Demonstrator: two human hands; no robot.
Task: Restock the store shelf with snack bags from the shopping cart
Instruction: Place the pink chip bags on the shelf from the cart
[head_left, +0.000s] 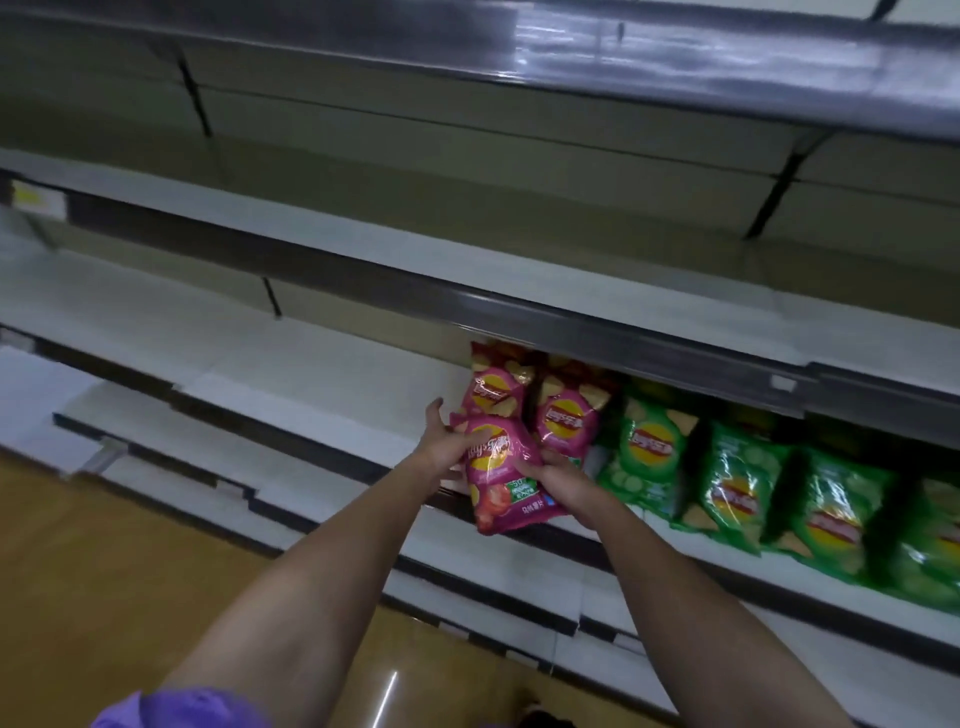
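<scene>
A pink snack bag (501, 478) is held at the front edge of the shelf (322, 374), just in front of two pink bags (530, 405) already standing there. It is gripped from both sides: the left hand (441, 447) has its fingers curled on the bag's upper left edge, and the right hand (558, 480) clasps its lower right side. A row of green bags (737, 483) stands to the right. The placing step appears to be in hand; next, the bag would need to be set upright beside its like and released. The cart is not seen.
</scene>
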